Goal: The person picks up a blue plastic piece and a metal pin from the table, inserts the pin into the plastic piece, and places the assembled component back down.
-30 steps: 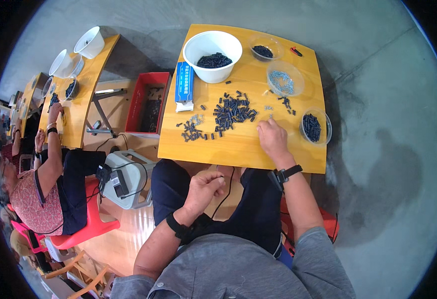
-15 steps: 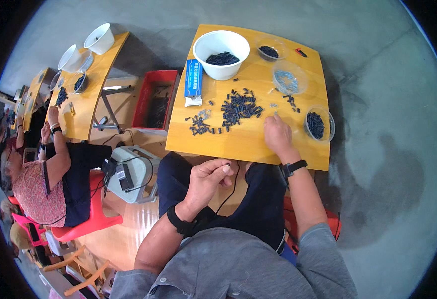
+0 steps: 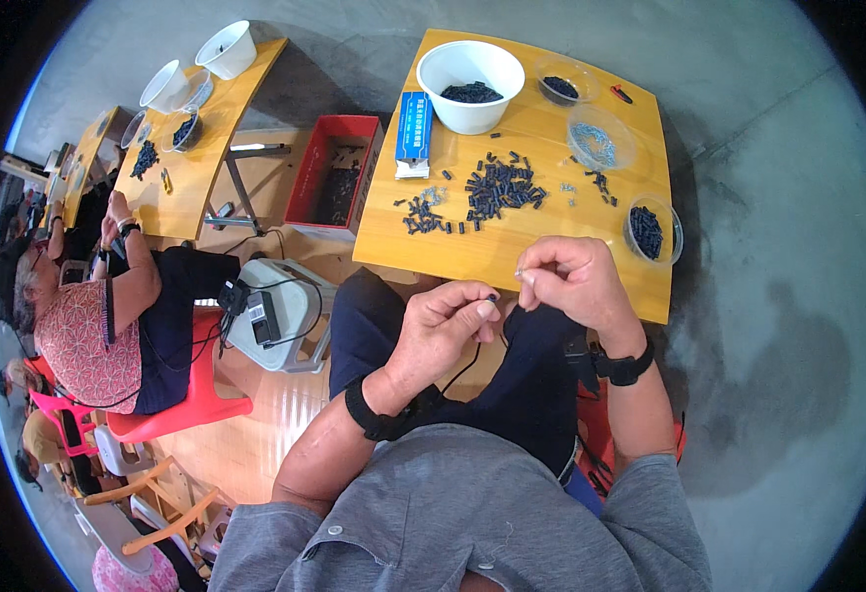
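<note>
My left hand (image 3: 448,324), held over my lap by the table's front edge, pinches a small black cylindrical piece (image 3: 492,298) between thumb and fingertips. Just to its right, my right hand (image 3: 579,284) is closed on a tiny silvery piece (image 3: 520,273), too small to make out fully. The fingertips of both hands face each other a short gap apart. Beyond them on the yellow table (image 3: 423,252) lies a heap of small black cylindrical pieces (image 3: 502,189). A few silvery bits (image 3: 568,193) lie to its right.
A white bucket (image 3: 473,120) and blue box (image 3: 413,130) stand at the table's back left. Along the right are tubs of black pieces (image 3: 647,233) and silvery-blue pieces (image 3: 596,146). A red bin (image 3: 306,178) and grey stool (image 3: 280,345) are at left, near another person (image 3: 97,331).
My right hand has come back from the silvery bits on the table toward my left hand, with a tiny silvery piece in its fingertips. My left hand still pinches the black piece.
</note>
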Motion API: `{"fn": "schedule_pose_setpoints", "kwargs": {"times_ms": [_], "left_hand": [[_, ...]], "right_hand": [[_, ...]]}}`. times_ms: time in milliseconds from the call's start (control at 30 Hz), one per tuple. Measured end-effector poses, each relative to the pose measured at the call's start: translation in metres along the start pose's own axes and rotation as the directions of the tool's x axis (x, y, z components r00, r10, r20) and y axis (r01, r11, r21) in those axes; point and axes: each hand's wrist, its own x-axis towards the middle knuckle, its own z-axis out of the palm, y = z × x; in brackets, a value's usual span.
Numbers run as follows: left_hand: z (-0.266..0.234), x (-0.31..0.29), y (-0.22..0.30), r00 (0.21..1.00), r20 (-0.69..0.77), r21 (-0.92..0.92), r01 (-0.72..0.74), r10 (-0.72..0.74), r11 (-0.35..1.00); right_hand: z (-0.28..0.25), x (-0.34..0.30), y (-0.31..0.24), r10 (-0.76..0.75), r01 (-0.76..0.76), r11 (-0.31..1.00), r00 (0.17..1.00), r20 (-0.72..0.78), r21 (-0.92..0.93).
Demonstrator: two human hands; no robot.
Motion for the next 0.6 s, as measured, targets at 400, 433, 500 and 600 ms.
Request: {"fn": "schedule_pose_setpoints", "kwargs": {"times_ms": [400,433,500,600], "left_hand": [[0.006,-0.016,0.011,0.999,0.012,0.084,-0.046,0.045,0.995],[0.006,-0.018,0.012,0.999,0.010,0.086,-0.048,0.047,0.995],[0.006,-0.022,0.012,1.000,-0.002,0.040,0.005,-0.005,0.999],[0.007,-0.026,0.013,1.000,-0.002,0.067,-0.001,0.001,0.998]], "right_hand": [[0.023,-0.011,-0.037,-0.192,0.273,0.901,0.948,0.256,-0.336],[0.024,-0.011,-0.037,-0.219,0.314,0.873,0.936,0.277,-0.372],[0.025,-0.013,-0.042,-0.190,0.309,0.859,0.933,0.306,-0.408],[0.027,-0.015,-0.052,-0.180,0.350,0.814,0.911,0.371,-0.464]]}}
